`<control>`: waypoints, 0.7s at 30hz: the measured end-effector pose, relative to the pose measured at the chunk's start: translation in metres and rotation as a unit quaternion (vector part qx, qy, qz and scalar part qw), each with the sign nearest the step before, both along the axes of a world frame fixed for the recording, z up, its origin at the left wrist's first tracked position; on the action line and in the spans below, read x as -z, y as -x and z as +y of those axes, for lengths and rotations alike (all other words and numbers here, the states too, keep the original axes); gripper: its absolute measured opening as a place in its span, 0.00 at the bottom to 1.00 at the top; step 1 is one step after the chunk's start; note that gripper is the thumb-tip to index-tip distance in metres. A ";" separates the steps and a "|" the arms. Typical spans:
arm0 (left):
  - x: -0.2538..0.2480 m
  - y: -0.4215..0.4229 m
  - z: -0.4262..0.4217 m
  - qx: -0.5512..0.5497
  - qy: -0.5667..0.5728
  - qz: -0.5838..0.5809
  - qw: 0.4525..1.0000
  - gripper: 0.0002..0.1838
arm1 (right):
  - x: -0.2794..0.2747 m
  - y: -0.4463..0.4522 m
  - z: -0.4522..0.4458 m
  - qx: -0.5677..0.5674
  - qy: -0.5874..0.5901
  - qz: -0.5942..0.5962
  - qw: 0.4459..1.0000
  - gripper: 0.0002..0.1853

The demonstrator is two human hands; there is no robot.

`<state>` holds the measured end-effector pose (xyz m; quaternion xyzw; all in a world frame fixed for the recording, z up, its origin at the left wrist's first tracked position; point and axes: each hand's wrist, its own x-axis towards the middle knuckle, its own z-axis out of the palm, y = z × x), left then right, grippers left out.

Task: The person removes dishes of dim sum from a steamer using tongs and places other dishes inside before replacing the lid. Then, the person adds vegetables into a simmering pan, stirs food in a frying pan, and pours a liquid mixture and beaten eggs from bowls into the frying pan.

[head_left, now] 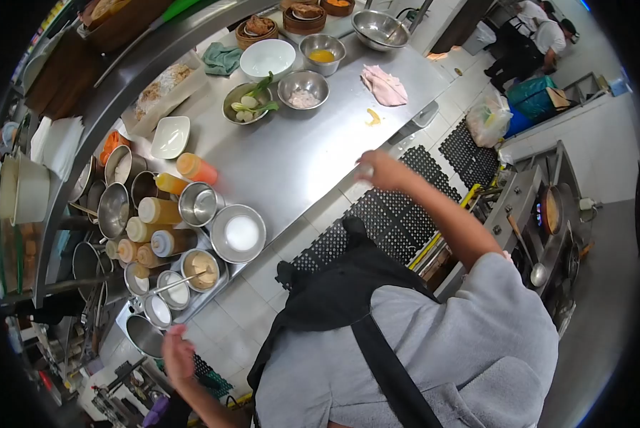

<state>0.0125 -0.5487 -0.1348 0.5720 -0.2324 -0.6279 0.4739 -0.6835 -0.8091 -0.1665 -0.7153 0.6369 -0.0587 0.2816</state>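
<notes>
My right hand (382,171) hangs in the air by the steel table's (291,160) front edge, fingers loosely bent and apart, with nothing visible in it. Nearest to it on the table are a yellowish smear (372,117) and a pink cloth (385,85). At lower left my left hand (179,354) is raised, slightly blurred, its fingers loosely curled but apart and no object showing. It is close to a steel container (145,335) and a small pot of white contents (158,311). A bowl of beige paste (201,269) with a spoon stands farther along.
Bowls with green vegetables (246,103), pale pieces (303,90) and yellow liquid (323,56) stand on the table. Squeeze bottles (159,210) crowd the left side. Behind me are a stove with a pan (551,210) and rubber mats (391,214). Other people (537,43) stand far off.
</notes>
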 end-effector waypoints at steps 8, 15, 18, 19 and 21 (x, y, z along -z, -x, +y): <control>0.173 0.235 0.162 0.016 -0.307 -0.023 0.951 0.15 | 0.040 0.156 -0.179 0.118 0.242 -0.008 0.963 0.21; 0.067 0.337 0.160 -0.028 -0.380 -0.148 0.912 0.16 | 0.093 0.197 -0.241 0.118 0.220 0.026 0.968 0.15; 0.046 0.349 0.150 -0.039 -0.389 -0.164 0.906 0.17 | 0.055 0.186 -0.231 0.096 0.180 -0.031 0.978 0.15; 0.041 0.350 0.147 -0.037 -0.391 -0.169 0.904 0.17 | 0.071 0.180 -0.221 0.081 0.209 -0.010 0.975 0.17; 0.037 0.350 0.143 -0.041 -0.388 -0.175 0.904 0.18 | 0.107 0.170 -0.213 0.047 0.281 0.036 0.958 0.19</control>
